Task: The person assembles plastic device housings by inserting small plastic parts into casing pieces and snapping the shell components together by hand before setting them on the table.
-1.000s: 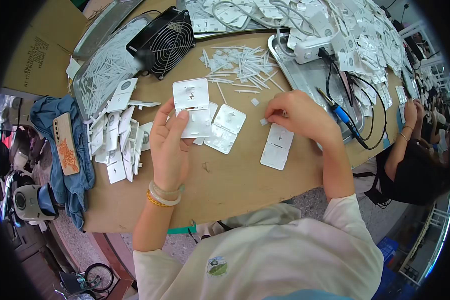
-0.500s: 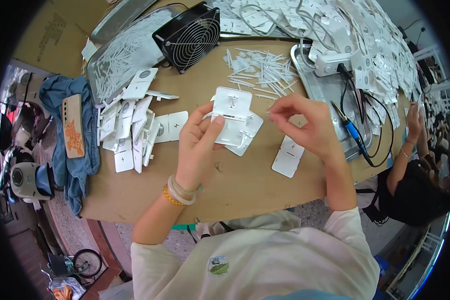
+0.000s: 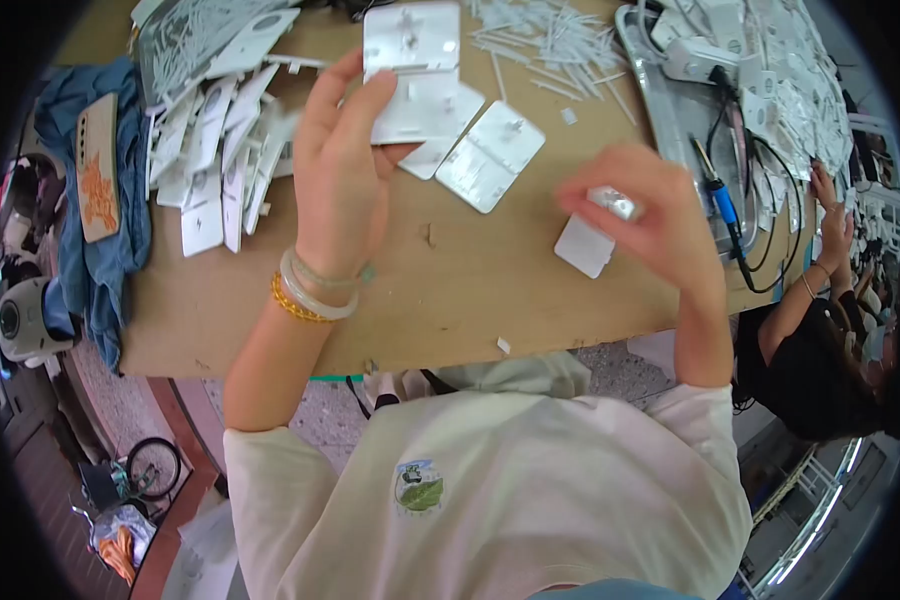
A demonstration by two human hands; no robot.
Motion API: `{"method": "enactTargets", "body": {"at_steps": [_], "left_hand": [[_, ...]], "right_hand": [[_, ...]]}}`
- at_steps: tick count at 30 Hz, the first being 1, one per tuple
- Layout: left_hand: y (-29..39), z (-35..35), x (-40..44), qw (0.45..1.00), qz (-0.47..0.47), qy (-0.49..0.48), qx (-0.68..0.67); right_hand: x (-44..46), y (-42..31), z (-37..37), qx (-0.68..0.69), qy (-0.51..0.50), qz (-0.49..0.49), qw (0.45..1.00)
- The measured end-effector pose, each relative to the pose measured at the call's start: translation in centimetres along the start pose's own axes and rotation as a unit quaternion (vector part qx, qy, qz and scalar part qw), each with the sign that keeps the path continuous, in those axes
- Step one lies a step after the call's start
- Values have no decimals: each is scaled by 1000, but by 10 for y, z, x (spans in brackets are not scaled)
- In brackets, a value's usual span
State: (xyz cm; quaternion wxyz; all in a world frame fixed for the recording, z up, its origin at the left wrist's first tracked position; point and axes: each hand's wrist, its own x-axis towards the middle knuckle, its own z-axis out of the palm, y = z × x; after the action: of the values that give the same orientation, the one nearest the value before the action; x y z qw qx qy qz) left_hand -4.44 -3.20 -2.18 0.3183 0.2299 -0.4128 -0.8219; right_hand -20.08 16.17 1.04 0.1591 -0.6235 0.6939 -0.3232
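White plastic sits firmly in the left hand [image 3: 345, 145], thumb in front and fingers behind the panel [image 3: 415, 75], which I see raised above the table [image 3: 440, 285]. Half a second ago the right hand [image 3: 662, 212] was pinching close beside it; now that hand is off to the side, over the lone panel [image 3: 584, 246], so I judge that only the left is tending the held one. My view has tipped too, and a chip [image 3: 503, 345] now shows at the near edge. Blur smears the right fingers: they look loosely curled, but whether they grip anything I cannot tell. They cover part of the lone panel; another panel [image 3: 433, 156] is half hidden behind the held one, and the sticks [image 3: 562, 42] run out of frame.
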Motion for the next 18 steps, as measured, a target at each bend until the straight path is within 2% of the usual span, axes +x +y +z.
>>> {"method": "enactTargets", "body": {"at_steps": [3,4,7,13,16,18], "left_hand": [[-1,-12,2,999,41,-11,32],[0,-15,4,997,60,-26,50],[-1,0,3,999,48,-16,-16],[-8,2,-3,998,27,-48,-17],[-12,1,-4,998,23,-49,-3],[-16,1,-5,999,10,-42,24]], "right_hand": [[-31,-20,23,-22,-27,3,999],[-42,-29,30,-8,-21,31,999],[-72,-46,40,98,-28,87,991],[-85,-52,68,76,-20,6,997],[-82,-57,69,13,-76,-31,997],[-80,-51,68,43,-109,-29,993]]}}
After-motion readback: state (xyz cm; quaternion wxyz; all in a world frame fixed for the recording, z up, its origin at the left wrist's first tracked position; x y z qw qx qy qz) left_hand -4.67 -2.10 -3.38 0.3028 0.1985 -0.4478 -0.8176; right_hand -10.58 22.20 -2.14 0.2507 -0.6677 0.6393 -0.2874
